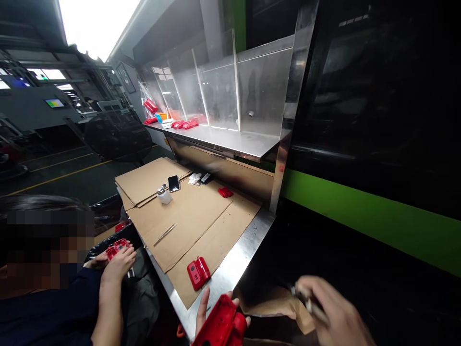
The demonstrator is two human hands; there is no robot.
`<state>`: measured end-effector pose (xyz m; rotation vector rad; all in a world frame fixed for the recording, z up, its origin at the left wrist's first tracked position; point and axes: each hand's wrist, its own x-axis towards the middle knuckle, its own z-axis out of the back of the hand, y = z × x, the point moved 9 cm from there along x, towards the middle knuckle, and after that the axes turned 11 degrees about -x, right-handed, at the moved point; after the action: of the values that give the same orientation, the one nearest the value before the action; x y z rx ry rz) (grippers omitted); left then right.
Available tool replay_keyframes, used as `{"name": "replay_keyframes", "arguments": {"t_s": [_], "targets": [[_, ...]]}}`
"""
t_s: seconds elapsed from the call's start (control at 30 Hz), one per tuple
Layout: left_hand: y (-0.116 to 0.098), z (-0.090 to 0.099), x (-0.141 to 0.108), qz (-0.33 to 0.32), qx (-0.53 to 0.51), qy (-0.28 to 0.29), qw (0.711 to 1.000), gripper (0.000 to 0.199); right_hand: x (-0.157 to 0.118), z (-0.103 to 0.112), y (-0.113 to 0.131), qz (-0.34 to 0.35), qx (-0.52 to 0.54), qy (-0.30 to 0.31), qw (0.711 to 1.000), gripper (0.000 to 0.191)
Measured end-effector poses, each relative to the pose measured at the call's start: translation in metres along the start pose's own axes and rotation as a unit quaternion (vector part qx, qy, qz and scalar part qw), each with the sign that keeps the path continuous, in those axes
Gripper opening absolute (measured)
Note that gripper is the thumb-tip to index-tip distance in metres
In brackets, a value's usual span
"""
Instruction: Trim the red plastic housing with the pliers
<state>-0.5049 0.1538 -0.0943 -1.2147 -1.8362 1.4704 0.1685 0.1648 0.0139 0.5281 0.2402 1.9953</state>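
Note:
At the bottom centre my left hand [202, 310] holds a red plastic housing [220, 323], its hollow side facing up. My right hand [333, 312], blurred by motion, is at the lower right, its fingers wrapped round a slim tool [312, 303] with a dark tip. The tool is apart from the housing, and its exact kind is hard to make out. Just beyond my left hand, another red part [198, 273] with a round dark spot lies on the cardboard near the metal table edge.
Cardboard [194, 226] covers the table, with tweezers [165, 234], a white bottle [164, 195], a phone [174, 183] and a small red part [225, 192]. A co-worker's hands [122, 259] hold a red part at left. A metal shelf [248, 143] overhangs the back.

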Motion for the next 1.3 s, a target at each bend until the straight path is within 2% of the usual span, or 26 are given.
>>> {"name": "replay_keyframes", "arguments": {"t_s": [0.03,0.1,0.13,0.2,0.3,0.37,0.43,0.5,0.6,0.7,0.77,0.9,0.97,1.07,1.23,1.3], "targets": [[-0.003,-0.006,-0.004,-0.009,-0.019,-0.001,1.0,0.059,0.005,0.001,-0.03,-0.061,-0.045,-0.018,0.997,0.034],[-0.011,-0.023,-0.015,-0.018,-0.065,-0.006,0.998,0.051,0.014,0.0,-0.072,-0.125,-0.075,-0.01,0.989,0.039],[-0.014,-0.032,-0.02,-0.02,-0.085,-0.009,0.996,0.046,0.016,-0.001,-0.084,-0.148,-0.074,0.005,0.986,0.042],[-0.02,-0.049,-0.032,-0.028,-0.105,-0.017,0.994,0.033,0.018,0.0,-0.09,-0.174,-0.049,0.036,0.983,0.048],[-0.026,-0.072,-0.048,-0.042,-0.114,-0.022,0.992,0.018,0.014,0.007,-0.067,-0.186,0.015,0.06,0.981,0.051],[-0.028,-0.084,-0.055,-0.037,-0.119,-0.01,0.992,0.016,0.014,0.012,-0.039,-0.147,0.066,0.075,0.984,0.046],[-0.031,-0.094,-0.06,-0.028,-0.127,0.011,0.991,0.021,0.019,0.022,-0.008,-0.059,0.093,0.079,0.991,0.039],[-0.034,-0.1,-0.062,-0.021,-0.137,0.038,0.99,0.024,0.027,0.044,0.026,0.069,0.064,0.03,0.995,0.034],[-0.036,-0.102,-0.059,-0.006,-0.139,0.063,0.988,0.016,0.031,0.079,0.072,0.24,-0.006,-0.058,0.969,0.04],[-0.034,-0.09,-0.052,0.008,-0.101,0.052,0.994,0.013,0.034,0.097,0.104,0.325,-0.023,-0.084,0.942,0.05],[-0.035,-0.077,-0.046,-0.001,-0.059,0.034,0.998,0.003,0.036,0.099,0.12,0.346,-0.021,-0.081,0.935,0.049],[-0.037,-0.053,-0.036,-0.028,-0.025,-0.002,0.999,0.041,0.035,0.09,0.14,0.363,-0.021,-0.089,0.927,0.034],[-0.035,-0.049,-0.035,-0.021,-0.035,-0.016,0.999,0.056,0.032,0.087,0.147,0.375,-0.03,-0.115,0.919,0.032],[-0.035,-0.057,-0.042,-0.021,-0.081,-0.044,0.995,0.066,0.03,0.081,0.153,0.383,-0.054,-0.131,0.913,0.032],[-0.041,-0.091,-0.065,-0.062,-0.126,-0.068,0.988,0.065,0.029,0.077,0.156,0.389,-0.07,-0.121,0.911,0.026],[-0.042,-0.093,-0.066,-0.08,-0.136,-0.09,0.983,0.06,0.029,0.077,0.156,0.385,-0.068,-0.125,0.912,0.026]]}}
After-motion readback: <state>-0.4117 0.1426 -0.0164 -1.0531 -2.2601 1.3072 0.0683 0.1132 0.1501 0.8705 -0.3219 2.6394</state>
